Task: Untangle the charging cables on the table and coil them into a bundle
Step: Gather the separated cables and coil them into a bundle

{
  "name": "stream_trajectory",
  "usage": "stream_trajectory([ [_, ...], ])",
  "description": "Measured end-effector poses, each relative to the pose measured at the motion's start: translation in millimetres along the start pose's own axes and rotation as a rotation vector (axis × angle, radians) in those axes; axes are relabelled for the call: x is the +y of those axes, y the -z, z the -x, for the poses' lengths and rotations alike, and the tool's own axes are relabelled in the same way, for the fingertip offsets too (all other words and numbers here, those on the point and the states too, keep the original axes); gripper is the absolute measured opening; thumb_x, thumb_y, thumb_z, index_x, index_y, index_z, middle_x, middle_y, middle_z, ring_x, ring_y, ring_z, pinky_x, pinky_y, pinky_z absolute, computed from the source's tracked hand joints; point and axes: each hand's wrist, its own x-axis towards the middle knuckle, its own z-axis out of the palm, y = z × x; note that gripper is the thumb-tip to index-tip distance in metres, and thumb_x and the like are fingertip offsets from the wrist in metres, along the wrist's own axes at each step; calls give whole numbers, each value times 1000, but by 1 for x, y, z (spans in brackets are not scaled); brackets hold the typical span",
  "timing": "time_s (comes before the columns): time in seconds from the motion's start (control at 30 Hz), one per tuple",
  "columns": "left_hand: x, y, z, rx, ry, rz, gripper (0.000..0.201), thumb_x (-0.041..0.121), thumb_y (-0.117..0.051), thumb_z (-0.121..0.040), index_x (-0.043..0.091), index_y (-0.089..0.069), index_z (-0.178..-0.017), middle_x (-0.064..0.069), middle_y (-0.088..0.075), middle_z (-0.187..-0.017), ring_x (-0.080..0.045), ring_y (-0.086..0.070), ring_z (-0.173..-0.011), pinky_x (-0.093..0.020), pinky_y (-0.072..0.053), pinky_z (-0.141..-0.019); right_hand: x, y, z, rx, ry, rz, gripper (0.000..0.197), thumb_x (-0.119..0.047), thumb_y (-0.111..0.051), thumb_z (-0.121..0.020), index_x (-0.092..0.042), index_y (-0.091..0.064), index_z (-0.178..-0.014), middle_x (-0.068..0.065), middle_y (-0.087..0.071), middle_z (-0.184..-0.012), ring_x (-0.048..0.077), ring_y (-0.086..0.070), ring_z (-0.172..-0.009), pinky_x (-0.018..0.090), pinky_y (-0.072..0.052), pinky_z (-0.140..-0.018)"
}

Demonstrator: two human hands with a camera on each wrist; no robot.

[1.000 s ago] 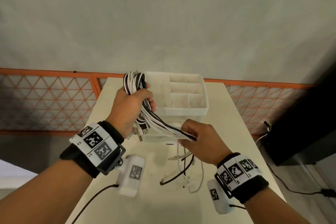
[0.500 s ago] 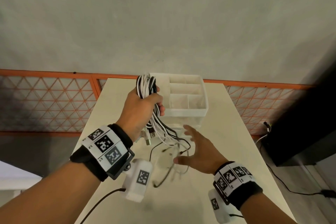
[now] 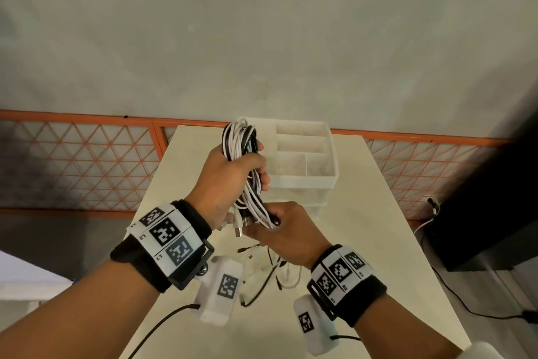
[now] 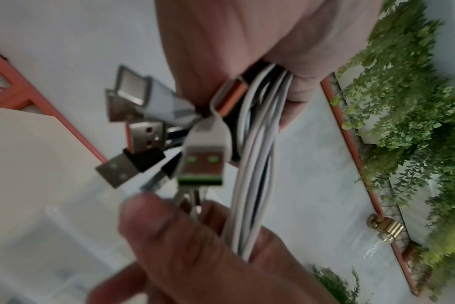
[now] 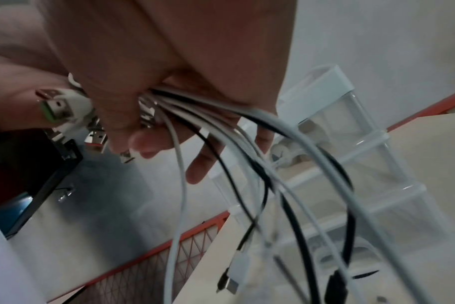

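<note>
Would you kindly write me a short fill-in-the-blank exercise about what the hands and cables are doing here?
1. The left hand grips the coiled part of the ____ cables.
2. The right hand grips the strands just ____ the left hand.
3. The loose cable ends dangle toward the ____.
4. Behind the hands stands a white ____ with compartments.

Missing words: charging; below; table; organizer

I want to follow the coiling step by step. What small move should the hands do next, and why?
Probably the right hand should lift the loose tails up over the black and white cable coil that the left hand grips. The hanging cable ends are not yet wound in and lie over the cream table.
</note>
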Motion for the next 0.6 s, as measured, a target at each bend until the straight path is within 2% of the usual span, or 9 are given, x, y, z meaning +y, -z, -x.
stream_trajectory([
  [0.07,0,6,0,-12,-9,9,15,-6,-54,-89,4,-60,-98,-11,-56,-64,-32,-58,-66,-43,-53,-70,4,2,3,-17,-36,40,32,-48,-76,-82,-16,-74,-77,-4,-68,-64,14,-62,-58,30,-53,-64],
  [0.1,0,8,0,-35,-3,26,14,-6,-54,-89,4,-60,-98,-12,-56,-65,-32,-58,-65,-44,-53,-71,5,5,5,-27,-63,44,37,-51,-76,-81,-14,-75,-76,-2,-72,-66,16,-67,-59,31,-58,-65],
  [0.2,0,15,4,-200,95,182,12,0,-58,-86,5,-60,-96,-11,-52,-65,-29,-57,-61,-43,-53,-70,11,17,12,-67,-151,112,32,-45,-78,-82,-19,-74,-64,-3,-71,-60,3,-61,-47,15,-49,-55],
  [0.27,0,18,7,-360,212,230,12,4,-60,-83,6,-62,-95,-10,-48,-63,-27,-54,-58,-37,-52,-65,17,26,12,-64,-219,207,28,-38,-80,-80,-19,-73,-60,-7,-68,-54,5,-59,-46,19,-50,-55],
  [0.33,-4,18,11,-497,317,97,13,6,-63,-82,6,-64,-95,-9,-47,-61,-25,-54,-54,-34,-50,-64,24,33,8,8,-234,376,39,-29,-77,-78,-19,-57,-46,-10,-53,-41,6,-47,-44,22,-44,-52],
  [0.4,-10,11,16,-549,367,-112,13,7,-66,-83,6,-65,-96,-8,-49,-59,-24,-53,-53,-33,-49,-63,25,35,7,107,-226,553,48,-25,-73,-78,-18,-40,-42,-4,-41,-42,13,-40,-48,23,-34,-47],
  [0.47,-17,2,20,-485,373,-306,17,12,-70,-85,1,-65,-97,-7,-54,-58,-24,-55,-53,-32,-50,-62,22,37,9,166,-235,641,39,-18,-63,-75,-21,-35,-47,-5,-40,-53,21,-43,-58,25,-28,-48],
  [0.53,-25,-4,20,-422,352,-495,29,23,-75,-83,0,-66,-98,-8,-60,-59,-21,-57,-54,-28,-49,-62,16,40,12,183,-257,697,34,-17,-57,-73,-25,-32,-51,-4,-39,-60,25,-45,-66,24,-24,-48],
  [0.6,-33,-10,21,-442,354,-604,33,32,-80,-76,4,-69,-89,-6,-64,-60,-17,-58,-56,-29,-47,-64,10,40,13,183,-249,747,28,-16,-57,-72,-22,-37,-53,-2,-42,-59,26,-48,-66,25,-24,-46],
])
